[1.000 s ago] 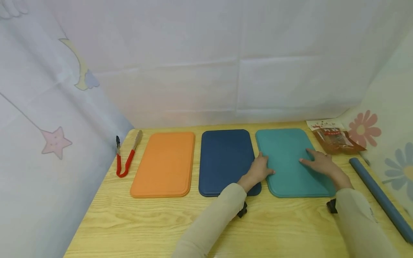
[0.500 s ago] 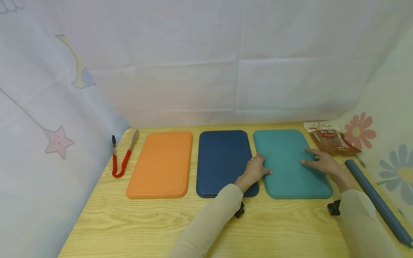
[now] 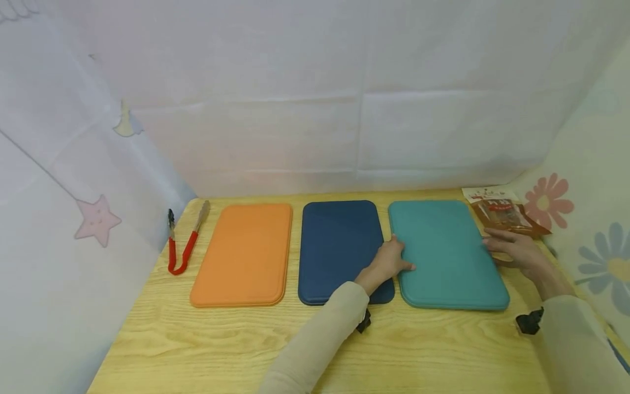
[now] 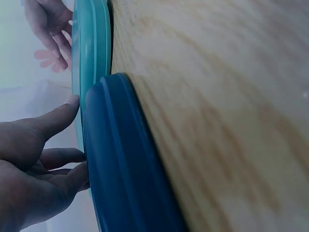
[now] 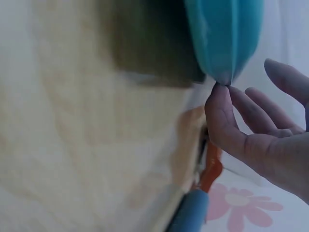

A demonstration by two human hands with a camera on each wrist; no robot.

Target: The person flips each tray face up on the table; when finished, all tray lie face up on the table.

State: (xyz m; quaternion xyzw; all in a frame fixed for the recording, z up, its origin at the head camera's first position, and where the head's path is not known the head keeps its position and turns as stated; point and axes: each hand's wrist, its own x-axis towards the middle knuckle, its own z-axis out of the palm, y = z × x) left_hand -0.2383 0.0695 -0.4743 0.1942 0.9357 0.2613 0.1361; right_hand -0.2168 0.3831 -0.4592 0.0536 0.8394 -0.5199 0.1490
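A teal rounded rectangular board (image 3: 443, 251) lies at the right of a dark blue board (image 3: 339, 251); an orange one (image 3: 246, 251) is farther left. My left hand (image 3: 388, 260) rests where blue and teal meet, thumb over the teal edge and fingertips beside the blue rim. At the teal board's right edge, my right hand (image 3: 526, 254) touches with its fingertips. In the right wrist view, one bent fingertip (image 5: 221, 94) is at the underside of the teal edge, which stands raised over a dark shadow. The right thumb is apart from it.
Red-handled tongs (image 3: 183, 246) lie spread at the far left. A brown food packet (image 3: 507, 210) sits at the back right against the curtain (image 3: 305, 137). Most of a grey-blue tube (image 5: 190, 210) is hidden behind my right arm in the head view.
My right hand has moved right, from above the teal board to its right edge. The teal board has shifted slightly and its right edge has risen. My left hand has stayed.
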